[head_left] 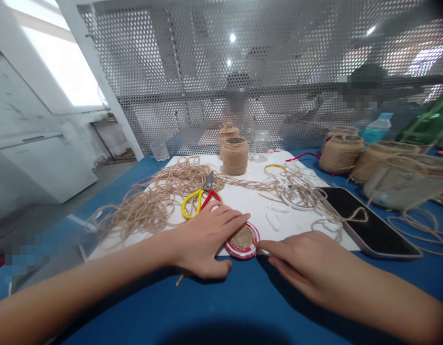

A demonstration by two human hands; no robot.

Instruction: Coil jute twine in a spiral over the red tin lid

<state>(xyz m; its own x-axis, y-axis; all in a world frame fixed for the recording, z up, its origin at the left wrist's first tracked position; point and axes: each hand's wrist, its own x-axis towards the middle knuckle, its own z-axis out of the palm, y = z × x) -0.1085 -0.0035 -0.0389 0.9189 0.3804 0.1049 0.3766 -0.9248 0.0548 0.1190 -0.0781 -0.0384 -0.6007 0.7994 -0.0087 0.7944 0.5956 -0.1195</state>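
Observation:
A round red-and-white disc (258, 232) with a tan, twine-like centre lies at the near edge of the white sheet. My left hand (207, 239) reaches over its left side, with the index finger along the far rim and the thumb on the near side, holding it. At the right rim, the index fingertip of my right hand (308, 263) touches the disc. The thumb sits just below and apart, and the other fingers are mostly hidden. Beyond my left hand lie scissors (200, 197) with one yellow and one red handle, blades pointing away.
Loose twine (149, 206) is heaped on the left. A twine-wrapped jar (235, 158) stands behind, beside a clear glass jar (260, 146). On the right lie a phone (368, 220) and a ring-shaped tangle (297, 196). More wrapped jars (342, 154) and a blue-capped bottle (378, 128) stand beyond.

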